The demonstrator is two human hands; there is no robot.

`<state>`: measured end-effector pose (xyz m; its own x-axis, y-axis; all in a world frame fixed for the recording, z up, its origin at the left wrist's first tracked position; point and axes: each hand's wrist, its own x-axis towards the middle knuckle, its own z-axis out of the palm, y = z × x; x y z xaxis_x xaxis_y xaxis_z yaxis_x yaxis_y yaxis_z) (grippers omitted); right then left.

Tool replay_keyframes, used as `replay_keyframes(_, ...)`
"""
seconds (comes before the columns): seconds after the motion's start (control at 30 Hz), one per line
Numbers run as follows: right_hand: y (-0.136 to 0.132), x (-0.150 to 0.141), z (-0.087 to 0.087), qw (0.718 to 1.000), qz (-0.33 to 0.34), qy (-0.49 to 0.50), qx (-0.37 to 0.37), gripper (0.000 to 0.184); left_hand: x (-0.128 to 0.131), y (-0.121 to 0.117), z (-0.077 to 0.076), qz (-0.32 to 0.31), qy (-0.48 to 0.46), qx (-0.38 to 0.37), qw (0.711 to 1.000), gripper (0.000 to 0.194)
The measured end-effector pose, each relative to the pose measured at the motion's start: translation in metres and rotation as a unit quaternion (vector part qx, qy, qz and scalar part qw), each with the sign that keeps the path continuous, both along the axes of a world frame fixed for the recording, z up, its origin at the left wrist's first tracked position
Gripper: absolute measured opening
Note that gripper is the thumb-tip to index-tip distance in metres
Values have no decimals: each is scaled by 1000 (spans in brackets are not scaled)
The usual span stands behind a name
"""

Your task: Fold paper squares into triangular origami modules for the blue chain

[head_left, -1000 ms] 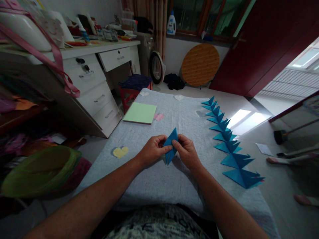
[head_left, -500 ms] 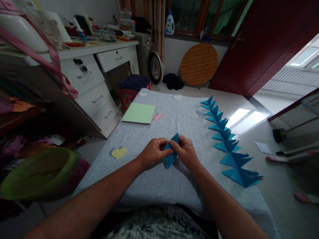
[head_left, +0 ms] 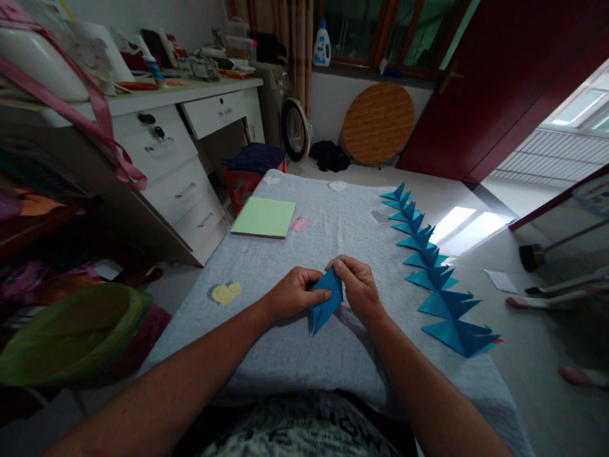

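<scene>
Between my hands, just above the cloth-covered table [head_left: 266, 374], is a folded blue origami paper [head_left: 327, 297], diamond-shaped with a slit running up from its lower point. My left hand [head_left: 295, 293] pinches its left side, thumb lying across the front. At the upper right corner, my right hand [head_left: 356, 284] grips the tip between thumb and fingers. The fingers behind the paper are partly hidden. To the right, a row of several folded blue paper cranes [head_left: 445, 301] runs along the table's edge, wings spread.
A stack of light green square paper [head_left: 264, 217] lies at the table's far left. Beyond stand a red stool [head_left: 254, 162] and a white desk [head_left: 166, 149]. A bin with a green liner [head_left: 76, 330] is on the floor at left.
My right hand has shifted to the paper's upper tip, fingers closing over it. The blue paper has turned and now shows a broader face. The cranes have stayed put.
</scene>
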<state>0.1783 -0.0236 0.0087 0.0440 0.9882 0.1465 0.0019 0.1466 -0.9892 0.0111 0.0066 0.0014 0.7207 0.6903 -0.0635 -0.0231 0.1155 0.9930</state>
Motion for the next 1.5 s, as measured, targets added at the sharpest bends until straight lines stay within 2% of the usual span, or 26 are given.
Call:
replay_keyframes(0.23, 0, -2, 1, 999, -29, -19, 19, 36, 0, 0, 0, -4, 4, -4, 1000, 34)
replay_keyframes(0.43, 4, 2, -3, 996, -56, 72, 20, 33, -1, 0, -4, -3, -13, -17, 1000, 32)
replay_keyframes(0.6, 2, 0, -5, 999, -18, 50, 10, 36, -1, 2, 3, 79, -51, -39, 995, 32)
replay_keyframes(0.8, -1, -4, -5, 997, 68, -25, -21, 39, -2, 7, 9, 196, -64, 18, 978, 27)
replay_keyframes(0.93, -2, -5, -6, 995, 95, -25, -31, 40, -1, 8, 9, 225, -56, 26, 972, 29)
replay_keyframes(1.1, 0, -6, -9, 994, 100, -36, -35, 42, -2, 9, 6, 229, -52, 23, 972, 28)
replay_keyframes(1.27, 1, -9, -11, 994, 86, -42, -56, 37, -4, 10, 3, 203, -43, 19, 978, 28)
replay_keyframes(1.5, -1, -10, -7, 997, 63, -25, -36, 32, -4, 9, 2, 184, -30, 10, 982, 30)
